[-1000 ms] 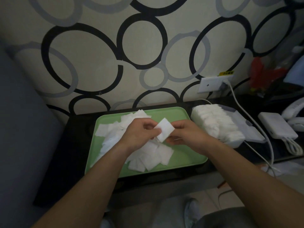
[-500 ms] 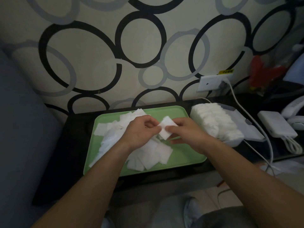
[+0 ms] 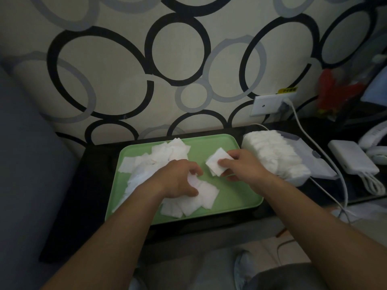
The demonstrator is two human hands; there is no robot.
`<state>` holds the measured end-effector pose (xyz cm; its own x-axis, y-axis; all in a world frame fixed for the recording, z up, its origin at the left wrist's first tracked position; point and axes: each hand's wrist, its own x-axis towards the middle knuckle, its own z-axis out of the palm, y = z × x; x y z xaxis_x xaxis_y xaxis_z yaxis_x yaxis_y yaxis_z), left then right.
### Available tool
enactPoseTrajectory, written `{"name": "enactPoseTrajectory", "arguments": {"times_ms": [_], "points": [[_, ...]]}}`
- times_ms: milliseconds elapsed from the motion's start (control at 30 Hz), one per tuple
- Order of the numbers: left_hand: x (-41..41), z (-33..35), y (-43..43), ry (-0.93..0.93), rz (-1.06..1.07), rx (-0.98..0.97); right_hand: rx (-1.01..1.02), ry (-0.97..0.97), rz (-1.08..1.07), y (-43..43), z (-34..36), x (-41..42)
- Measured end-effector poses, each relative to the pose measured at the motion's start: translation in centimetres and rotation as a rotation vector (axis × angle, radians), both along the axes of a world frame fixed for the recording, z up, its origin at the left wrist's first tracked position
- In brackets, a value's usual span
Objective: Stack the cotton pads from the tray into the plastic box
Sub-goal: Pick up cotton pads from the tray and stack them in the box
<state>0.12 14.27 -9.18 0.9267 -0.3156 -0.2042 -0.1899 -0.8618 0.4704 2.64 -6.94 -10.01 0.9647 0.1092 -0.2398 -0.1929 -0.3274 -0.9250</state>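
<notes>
Pinching a few cotton pads (image 3: pixel 216 165) at frame centre, the right hand (image 3: pixel 243 166) is apart from the left hand (image 3: pixel 178 181), whose curled fingers grip a loose pad (image 3: pixel 193 181) on the green tray (image 3: pixel 230 197); the plastic box (image 3: pixel 297 179) stands right of it.

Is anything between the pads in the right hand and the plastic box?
Nothing visible blocks it. The right hand pinches a few square white cotton pads over the green plastic tray; the clear plastic box sits just right of it, past only the tray's low rim. The box is already heaped with pads.
</notes>
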Motion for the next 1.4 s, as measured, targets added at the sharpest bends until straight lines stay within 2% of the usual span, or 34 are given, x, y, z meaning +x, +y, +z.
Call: {"name": "enactPoseTrajectory", "arguments": {"times_ms": [233, 300, 467, 600, 867, 1133, 1333, 1400], "points": [[0.5, -0.4, 0.7, -0.069, 0.100, -0.104, -0.021, -0.024, 0.028, 0.3, 0.1, -0.2], [0.4, -0.2, 0.8, -0.037, 0.090, -0.125, -0.037, -0.032, 0.037, 0.5, 0.2, -0.3], [0.2, 0.2, 1.1, 0.087, -0.056, 0.039, -0.059, -0.040, 0.066, 0.6, 0.3, -0.2], [0.3, -0.1, 1.1, 0.036, -0.047, 0.036, -0.057, -0.047, 0.076, 0.6, 0.3, -0.3], [0.5, 0.1, 0.9, -0.066, 0.065, 0.015, -0.067, -0.046, 0.074, 0.5, 0.1, 0.0], [0.0, 0.3, 0.6, 0.008, 0.152, -0.014, -0.079, -0.044, 0.019, 0.8, -0.3, 0.1], [0.3, 0.3, 0.4, -0.169, 0.311, -0.010, -0.105, -0.030, -0.039, 0.9, -0.7, 0.4], [0.3, 0.7, 0.4, -0.230, 0.390, -0.099, -0.108, -0.032, -0.053, 0.9, -0.7, 0.5]]}}
